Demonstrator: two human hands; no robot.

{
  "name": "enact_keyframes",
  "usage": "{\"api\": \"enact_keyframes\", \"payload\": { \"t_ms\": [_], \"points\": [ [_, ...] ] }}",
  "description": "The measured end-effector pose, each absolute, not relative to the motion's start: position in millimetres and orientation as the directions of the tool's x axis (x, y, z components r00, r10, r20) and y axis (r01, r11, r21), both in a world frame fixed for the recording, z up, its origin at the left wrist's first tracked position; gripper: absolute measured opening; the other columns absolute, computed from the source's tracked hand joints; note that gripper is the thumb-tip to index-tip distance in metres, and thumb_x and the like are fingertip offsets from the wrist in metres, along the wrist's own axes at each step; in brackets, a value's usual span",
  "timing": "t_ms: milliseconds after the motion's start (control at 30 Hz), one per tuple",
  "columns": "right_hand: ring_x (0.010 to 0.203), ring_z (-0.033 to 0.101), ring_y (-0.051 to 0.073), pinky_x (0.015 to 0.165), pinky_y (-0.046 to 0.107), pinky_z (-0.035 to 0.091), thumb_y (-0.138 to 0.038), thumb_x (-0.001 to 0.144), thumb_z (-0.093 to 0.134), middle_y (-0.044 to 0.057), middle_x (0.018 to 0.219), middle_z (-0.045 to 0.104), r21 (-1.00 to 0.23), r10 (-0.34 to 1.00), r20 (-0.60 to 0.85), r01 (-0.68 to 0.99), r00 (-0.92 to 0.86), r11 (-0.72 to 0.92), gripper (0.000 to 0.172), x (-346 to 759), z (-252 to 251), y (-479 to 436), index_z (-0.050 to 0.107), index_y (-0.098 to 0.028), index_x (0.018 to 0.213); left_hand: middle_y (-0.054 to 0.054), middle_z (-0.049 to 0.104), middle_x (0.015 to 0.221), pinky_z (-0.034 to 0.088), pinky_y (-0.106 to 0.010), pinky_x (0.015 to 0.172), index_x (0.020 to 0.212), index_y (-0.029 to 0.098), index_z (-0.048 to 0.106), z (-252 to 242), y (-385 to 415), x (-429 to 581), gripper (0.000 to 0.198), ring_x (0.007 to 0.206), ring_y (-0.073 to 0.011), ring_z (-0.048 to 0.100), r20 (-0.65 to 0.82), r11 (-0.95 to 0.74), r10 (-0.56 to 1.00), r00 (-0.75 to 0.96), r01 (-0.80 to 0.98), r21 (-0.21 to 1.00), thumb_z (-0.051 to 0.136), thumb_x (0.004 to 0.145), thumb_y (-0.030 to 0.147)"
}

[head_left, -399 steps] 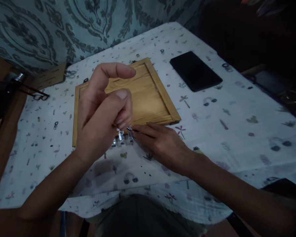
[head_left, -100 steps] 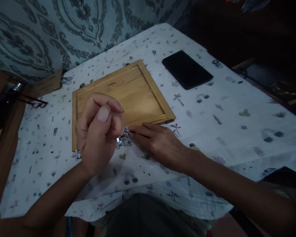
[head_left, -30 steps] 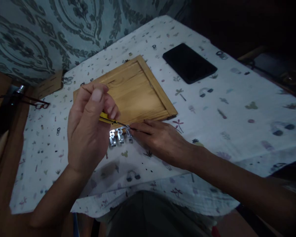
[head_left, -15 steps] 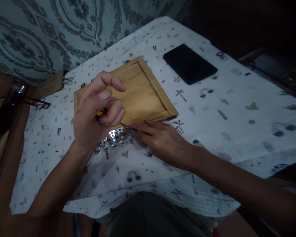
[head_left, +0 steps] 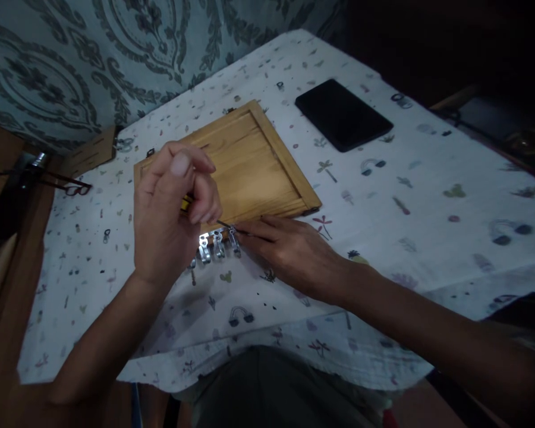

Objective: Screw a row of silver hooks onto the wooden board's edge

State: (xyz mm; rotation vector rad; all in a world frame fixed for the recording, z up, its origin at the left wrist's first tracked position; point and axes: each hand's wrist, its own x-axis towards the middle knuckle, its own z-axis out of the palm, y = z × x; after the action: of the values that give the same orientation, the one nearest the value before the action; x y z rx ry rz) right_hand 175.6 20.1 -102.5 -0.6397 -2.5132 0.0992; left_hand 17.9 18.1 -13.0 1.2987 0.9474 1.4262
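A yellow-handled screwdriver (head_left: 186, 204) meets a silver metal hook rail (head_left: 214, 242)
The left hand (head_left: 169, 220) grips the screwdriver, its tip on the rail at the square wooden panel's (head_left: 245, 169) near edge; the right hand (head_left: 289, 252) lies open, fingertips on the rail's end.

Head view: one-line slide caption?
Left hand holds a yellow-handled screwdriver to a silver metal hook rack the right hand pins against a wooden tray.

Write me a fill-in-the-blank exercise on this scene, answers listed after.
The left hand grips a small screwdriver with a ___ handle.
The right hand rests its fingertips at the metal hook strip, which lies at the near edge of the ___ board.
The black phone lies on the cloth to the ___ of that board.
Missing: yellow; wooden; right.
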Motion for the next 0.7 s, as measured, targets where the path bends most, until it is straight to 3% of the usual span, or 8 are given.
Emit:
{"api": "enact_keyframes", "payload": {
  "t_ms": [267,467,700],
  "points": [
    [0.086,0.06,0.022,0.069,0.034,0.05,0.001,0.082,0.049,0.011,0.116,0.068,-0.225,0.47,0.442,0.413,-0.764,0.882,0.032,177,-101,20,0.064,-0.01,0.108,0.006,0.028,0.041,0.024,-0.024,0.041,0.073,0.016,0.063,0,3,25,0.034,0.037,-0.0058,0.025,0.365,-0.371,0.928,-0.071,-0.092,0.924,0.037,0.095,0.016],
    [0.086,0.058,0.022,0.068,0.033,0.049,-0.003,0.085,0.048,0.011,0.117,0.067,-0.225,0.47,0.446,0.413,-0.762,0.883,0.03,178,-103,20,0.063,-0.01,0.11,0.005,0.028,0.042,0.027,-0.024,0.041,0.073,0.016,0.062,3,-1,29,0.039,0.038,-0.0069,0.03,0.359,-0.365,0.93,-0.084,-0.065,0.929,0.031,0.095,0.009],
    [0.085,0.058,0.023,0.068,0.035,0.05,0.0,0.085,0.045,0.012,0.116,0.067,-0.222,0.465,0.443,0.409,-0.766,0.885,0.032,177,-102,20,0.064,-0.007,0.11,0.006,0.028,0.04,0.025,-0.023,0.039,0.073,0.016,0.059,-3,3,26,0.03,0.036,-0.0073,0.024,0.337,-0.34,0.94,-0.051,-0.089,0.936,0.038,0.094,0.017]
  ]
}}
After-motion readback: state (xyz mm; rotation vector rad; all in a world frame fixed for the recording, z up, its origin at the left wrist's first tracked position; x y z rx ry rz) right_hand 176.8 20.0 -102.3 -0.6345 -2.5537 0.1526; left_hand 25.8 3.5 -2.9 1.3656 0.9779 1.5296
